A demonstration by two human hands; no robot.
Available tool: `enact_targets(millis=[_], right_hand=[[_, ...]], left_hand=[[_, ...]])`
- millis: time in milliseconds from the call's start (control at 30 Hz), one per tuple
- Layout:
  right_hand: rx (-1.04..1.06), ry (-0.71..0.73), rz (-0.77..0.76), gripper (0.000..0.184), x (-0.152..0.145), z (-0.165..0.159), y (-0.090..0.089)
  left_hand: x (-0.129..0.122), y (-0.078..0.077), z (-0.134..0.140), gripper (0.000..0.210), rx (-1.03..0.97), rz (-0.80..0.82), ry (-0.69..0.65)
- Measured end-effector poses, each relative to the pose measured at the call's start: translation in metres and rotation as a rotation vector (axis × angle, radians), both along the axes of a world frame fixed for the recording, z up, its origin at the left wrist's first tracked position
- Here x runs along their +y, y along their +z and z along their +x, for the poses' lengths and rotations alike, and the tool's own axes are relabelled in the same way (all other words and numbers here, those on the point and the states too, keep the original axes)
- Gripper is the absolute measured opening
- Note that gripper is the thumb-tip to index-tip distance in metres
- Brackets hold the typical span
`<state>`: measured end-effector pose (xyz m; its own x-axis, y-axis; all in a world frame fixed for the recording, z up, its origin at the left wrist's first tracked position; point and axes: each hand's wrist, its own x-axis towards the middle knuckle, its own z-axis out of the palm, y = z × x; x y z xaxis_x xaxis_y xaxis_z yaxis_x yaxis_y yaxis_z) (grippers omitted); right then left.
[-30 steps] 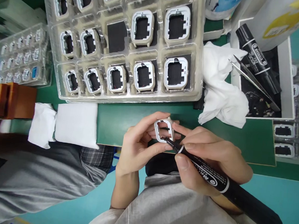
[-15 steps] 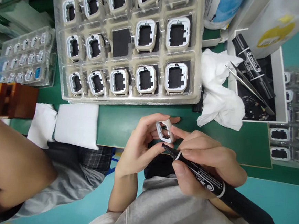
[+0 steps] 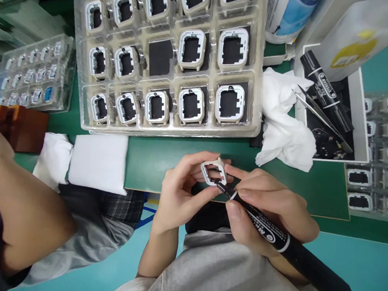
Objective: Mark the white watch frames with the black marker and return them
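While left fingers (image 3: 198, 158) grip a frame (image 3: 204, 173) and right fingers (image 3: 263, 199) a marker (image 3: 295, 250), turquoise floor (image 3: 362, 262) shows beyond the green tabletop (image 3: 152, 162).

Green bench (image 3: 147, 162) free between white pad (image 3: 99, 162) and left hand (image 3: 178, 196); tray (image 3: 172, 131) blocks beyond.

Crumpled white tissue (image 3: 284, 132) lies beside a white box (image 3: 363, 120).

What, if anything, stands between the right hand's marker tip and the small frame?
Nothing visible. The black marker in the right hand has its tip at the lower rim of the white-rimmed square frame, held by the left hand; the left thumb lies close by.
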<state>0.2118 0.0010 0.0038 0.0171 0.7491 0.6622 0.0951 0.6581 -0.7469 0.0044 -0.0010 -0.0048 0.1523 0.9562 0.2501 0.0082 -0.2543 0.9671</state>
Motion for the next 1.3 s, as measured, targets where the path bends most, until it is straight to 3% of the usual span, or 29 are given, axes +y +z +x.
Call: enact_targets(millis=[167,367,600,933,1300], right_hand=[[-0.112,-0.120,0.056,0.032,0.004,-0.001,-0.003],[-0.133,-0.142,0.016,0.028,0.001,-0.003,0.001],[-0.125,-0.145,-0.008,0.024,-0.003,-0.005,0.005],[-0.115,-0.158,-0.023,0.028,-0.006,-0.007,0.003],[-0.133,-0.177,-0.049,0.028,-0.007,-0.010,0.008]], left_hand=[[-0.011,-0.001,0.009,0.060,0.201,0.074,0.165],[-0.023,-0.008,0.011,0.057,0.358,0.137,0.279],[-0.023,-0.005,0.012,0.047,0.480,0.189,0.281],[-0.021,-0.008,0.011,0.055,0.436,0.242,0.266],[-0.024,-0.006,0.012,0.040,0.468,0.204,0.271]])
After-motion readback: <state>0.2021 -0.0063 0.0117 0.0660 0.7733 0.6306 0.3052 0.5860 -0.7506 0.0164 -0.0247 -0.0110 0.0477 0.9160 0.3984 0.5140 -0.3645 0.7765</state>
